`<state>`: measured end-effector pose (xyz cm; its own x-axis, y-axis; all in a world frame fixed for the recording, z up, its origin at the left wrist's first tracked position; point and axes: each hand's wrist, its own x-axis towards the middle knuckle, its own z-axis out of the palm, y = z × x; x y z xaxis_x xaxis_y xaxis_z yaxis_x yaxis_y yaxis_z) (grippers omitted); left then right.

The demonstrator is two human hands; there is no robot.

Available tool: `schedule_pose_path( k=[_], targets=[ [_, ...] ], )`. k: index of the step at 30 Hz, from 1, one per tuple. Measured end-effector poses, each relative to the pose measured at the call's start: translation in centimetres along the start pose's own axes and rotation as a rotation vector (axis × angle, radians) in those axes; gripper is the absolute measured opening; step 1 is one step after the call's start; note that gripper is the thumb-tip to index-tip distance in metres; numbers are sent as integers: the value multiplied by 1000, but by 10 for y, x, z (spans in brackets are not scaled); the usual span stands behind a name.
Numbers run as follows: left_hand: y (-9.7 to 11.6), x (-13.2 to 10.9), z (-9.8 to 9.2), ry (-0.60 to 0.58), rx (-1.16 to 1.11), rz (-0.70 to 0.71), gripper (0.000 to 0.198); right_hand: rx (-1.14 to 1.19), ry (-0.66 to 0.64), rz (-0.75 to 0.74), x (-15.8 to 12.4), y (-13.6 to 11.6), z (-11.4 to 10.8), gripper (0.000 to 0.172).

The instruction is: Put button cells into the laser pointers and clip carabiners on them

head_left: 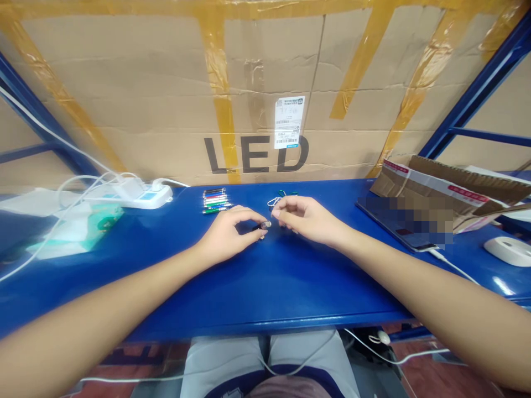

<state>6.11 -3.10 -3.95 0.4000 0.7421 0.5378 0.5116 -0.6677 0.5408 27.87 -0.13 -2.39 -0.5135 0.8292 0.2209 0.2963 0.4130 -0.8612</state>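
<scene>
My left hand (232,229) is over the middle of the blue table, thumb and fingers closed round a small dark cylinder with a silvery end (264,225). Just across from it, my right hand (305,218) has its thumb and fingertips pinched together; whatever they hold, if anything, is too small to make out. Behind the right fingers lie a white looped piece (274,202) and a green looped piece (287,193), partly hidden by the hand. Beyond my left hand, several slim coloured sticks with silvery ends (214,200) lie side by side in a row.
A big cardboard box marked LED (166,110) stands along the table's back edge. At left are a white power strip (155,196) with cables and a green-white packet (83,229). A tablet (381,224) with a cable, an open carton (440,188) and a white rounded object (508,250) occupy the right.
</scene>
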Motion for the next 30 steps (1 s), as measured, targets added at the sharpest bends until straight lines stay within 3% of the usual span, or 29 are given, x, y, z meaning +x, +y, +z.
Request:
schedule_pose_path(
  k=[3, 5, 8, 12, 15, 22, 25, 30],
  targets=[
    [1, 0, -1, 21, -7, -61, 14, -481, 63, 64, -2, -3, -12, 28],
    [1, -1, -1, 29, -21, -95, 16, -750, -6, 183, -4, -7, -19, 35],
    [2, 0, 0, 20, -34, -119, 18, -879, -163, 230, -6, -10, -24, 39],
    [2, 1, -1, 9, -40, -102, 17, -824, -195, 198, -8, -5, -21, 26],
    [2, 1, -1, 14, -43, -77, 18, -740, -144, 144, -8, 0, -18, 28],
    [4, 0, -1, -63, -99, -62, 21, -270, -9, -132, -6, -4, -2, 32],
    [7, -1, -1, -83, -123, -56, 22, -257, 16, -211, -7, -5, 3, 32],
    [14, -1, -3, -98, -231, -167, 25, -250, -10, -328, -9, -5, 2, 28]
  ],
)
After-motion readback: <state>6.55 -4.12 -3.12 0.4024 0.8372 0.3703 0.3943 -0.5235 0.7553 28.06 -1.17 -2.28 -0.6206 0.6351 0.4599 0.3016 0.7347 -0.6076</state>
